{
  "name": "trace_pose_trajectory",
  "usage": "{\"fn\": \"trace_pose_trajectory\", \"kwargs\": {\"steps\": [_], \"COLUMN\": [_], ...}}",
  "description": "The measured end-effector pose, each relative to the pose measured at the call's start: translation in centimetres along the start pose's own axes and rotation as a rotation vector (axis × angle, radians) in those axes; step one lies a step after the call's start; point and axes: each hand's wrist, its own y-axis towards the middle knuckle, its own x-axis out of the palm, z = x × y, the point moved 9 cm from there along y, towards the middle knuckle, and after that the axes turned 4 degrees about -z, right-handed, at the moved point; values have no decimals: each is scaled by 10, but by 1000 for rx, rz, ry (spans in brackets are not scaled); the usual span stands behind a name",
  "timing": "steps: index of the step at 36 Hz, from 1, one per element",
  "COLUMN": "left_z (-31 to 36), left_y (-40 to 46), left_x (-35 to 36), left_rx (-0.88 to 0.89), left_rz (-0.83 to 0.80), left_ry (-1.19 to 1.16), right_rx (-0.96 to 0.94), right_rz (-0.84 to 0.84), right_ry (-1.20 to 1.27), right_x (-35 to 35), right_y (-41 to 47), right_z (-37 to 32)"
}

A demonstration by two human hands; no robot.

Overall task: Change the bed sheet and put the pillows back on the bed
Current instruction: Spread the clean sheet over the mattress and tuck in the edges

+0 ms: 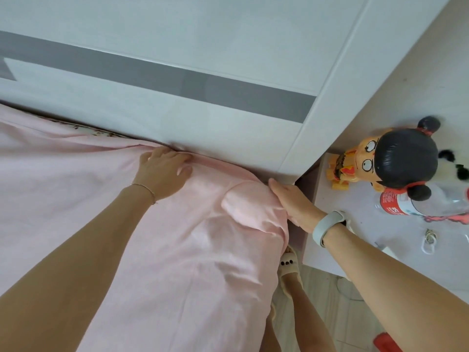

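Sheet: we see the pink bed sheet [177,250] spread over the mattress, its corner pulled round the head-end corner just beside our right hand [297,207], with loose folds bunched between our two hands.
Left hand: our left hand [165,171] lies flat on the sheet, fingers straight and pressing the cloth toward the seam where the mattress meets the grey-striped headboard [203,85]; it holds nothing.
Right hand: it lies along the side of the mattress corner, palm against the cloth. Its fingertips run behind the fabric, so we cannot tell whether they pinch the hem or only push it.
Old cloth: a strip of flowered fabric [83,128] peeks out beyond our left hand, at the headboard edge; we cannot tell what it belongs to.
Handling: we judge the sheet light, soft and limp. It will wrinkle and slide rather than hold a shape, so it needs tension from two sides.
Where to hold: best taken at the hem under the corner, below our right hand, while the left pins the top flat.
Risk: pulling one side hard may drag the far corners off.
Beside us: right of our right hand stands a nightstand [355,207] with a cartoon figure [396,161] and a clear plastic bottle [418,201].
Pillows: none in view.
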Motion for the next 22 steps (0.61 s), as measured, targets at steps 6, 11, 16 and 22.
{"fn": "trace_pose_trajectory", "kwargs": {"steps": [6,11,16,22], "left_z": [42,39,48,64], "left_y": [-10,-1,-11,-30], "left_x": [-12,-1,-11,-27], "left_rx": [213,165,241,478], "left_rz": [117,26,36,165], "left_ry": [41,-106,-60,155], "right_rx": [-102,-403,-593,-582], "right_rz": [14,221,310,167], "right_ry": [-175,-397,-484,-659], "right_x": [-1,-10,-11,-6], "right_y": [-8,-29,-54,-63], "right_z": [-12,-39,-57,-63]}}
